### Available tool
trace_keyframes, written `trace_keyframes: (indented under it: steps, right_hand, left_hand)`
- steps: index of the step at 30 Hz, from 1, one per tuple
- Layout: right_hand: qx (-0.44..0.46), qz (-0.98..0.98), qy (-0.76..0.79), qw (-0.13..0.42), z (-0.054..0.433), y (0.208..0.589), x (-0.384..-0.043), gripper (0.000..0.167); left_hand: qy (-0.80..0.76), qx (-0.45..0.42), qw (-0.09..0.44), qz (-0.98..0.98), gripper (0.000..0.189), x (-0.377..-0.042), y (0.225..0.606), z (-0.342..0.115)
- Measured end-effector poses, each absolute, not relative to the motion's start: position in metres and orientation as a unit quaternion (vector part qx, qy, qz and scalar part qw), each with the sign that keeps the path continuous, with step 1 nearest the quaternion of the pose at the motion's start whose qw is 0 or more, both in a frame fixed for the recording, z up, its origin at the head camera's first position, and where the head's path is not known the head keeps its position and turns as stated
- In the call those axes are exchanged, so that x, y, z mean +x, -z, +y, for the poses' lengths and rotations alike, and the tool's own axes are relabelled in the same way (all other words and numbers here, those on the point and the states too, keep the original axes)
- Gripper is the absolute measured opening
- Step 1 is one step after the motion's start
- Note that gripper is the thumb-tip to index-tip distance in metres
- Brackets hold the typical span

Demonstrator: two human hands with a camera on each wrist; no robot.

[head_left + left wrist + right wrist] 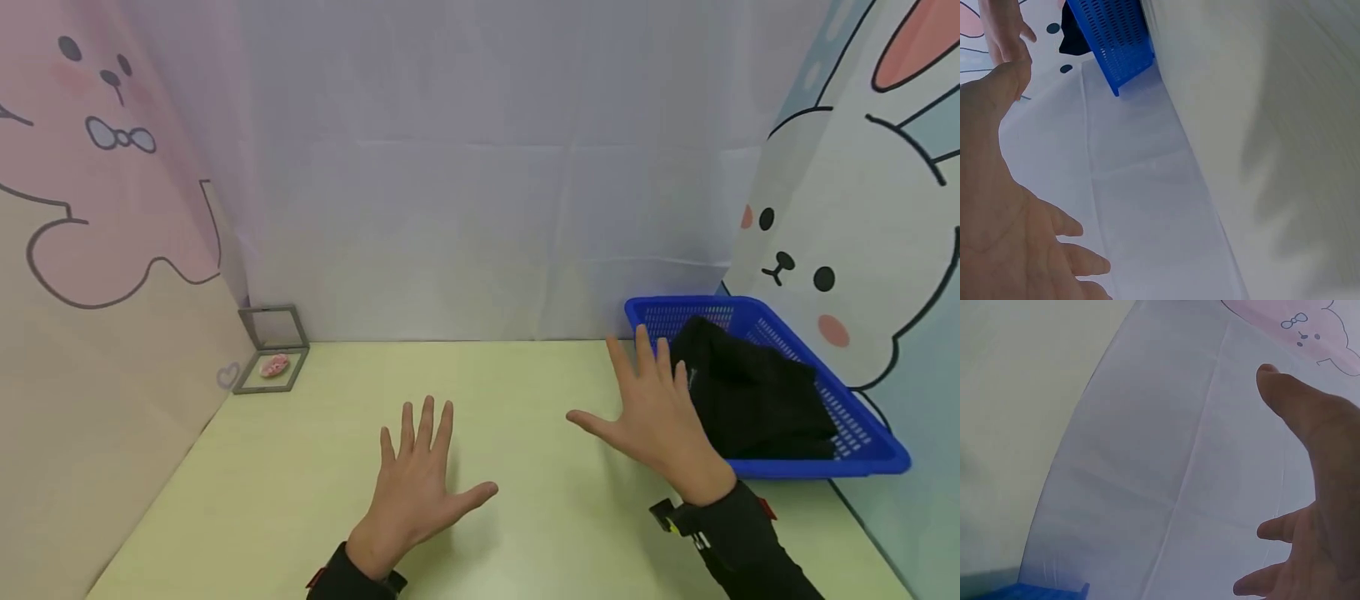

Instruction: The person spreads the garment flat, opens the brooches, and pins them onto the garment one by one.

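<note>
My left hand (415, 487) hovers over the front middle of the table with its fingers spread and nothing in it. My right hand (660, 417), fingers also spread and holding nothing, is raised further right. In the head view its fingertips overlap the left side of a blue plastic basket (873, 454). Inside that basket lies a bunched black cloth (757, 400). The left wrist view shows the palm and thumb of the left hand, with the basket's perforated wall (1116, 37) beyond. In the right wrist view the right thumb (1291, 400) stands apart from the fingers.
At the back left corner of the pale yellow table (337, 433) stands an open grey-framed case (296, 367) with a small pink object (275, 365) in it. A white curtain (480, 208) closes off the back. Printed cartoon panels flank both sides, the basket close by the right one.
</note>
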State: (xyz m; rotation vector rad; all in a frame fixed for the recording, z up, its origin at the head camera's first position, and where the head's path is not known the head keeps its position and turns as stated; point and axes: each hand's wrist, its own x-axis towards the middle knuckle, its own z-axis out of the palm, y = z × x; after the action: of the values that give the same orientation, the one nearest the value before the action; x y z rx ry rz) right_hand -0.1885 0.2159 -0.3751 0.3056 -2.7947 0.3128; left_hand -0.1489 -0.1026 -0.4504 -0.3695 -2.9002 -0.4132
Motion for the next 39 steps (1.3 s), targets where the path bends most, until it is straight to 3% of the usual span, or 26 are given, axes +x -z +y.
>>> trace_keyframes:
  steps: [8, 15, 22, 39]
  right_hand:
    - [0.082, -0.976, -0.110, 0.167, 0.241, 0.362, -0.193, 0.120]
    - [0.066, -0.983, -0.125, 0.117, 0.261, 0.354, -0.203, 0.122]
    - [0.056, -0.985, -0.127, 0.104, 0.287, 0.341, -0.215, 0.123]
    - [0.070, -0.987, -0.139, -0.039, 0.373, 0.332, -0.255, 0.115]
  left_hand:
    - [0.142, -0.124, 0.090, -0.978, 0.120, -0.153, 0.450, -0.110]
    - [0.152, -0.121, 0.073, -0.978, 0.121, -0.153, 0.451, -0.114]
    - [0.158, -0.108, 0.067, -0.979, 0.123, -0.153, 0.448, -0.122]
    - [0.196, -0.130, 0.062, -0.970, 0.122, -0.152, 0.438, -0.106]
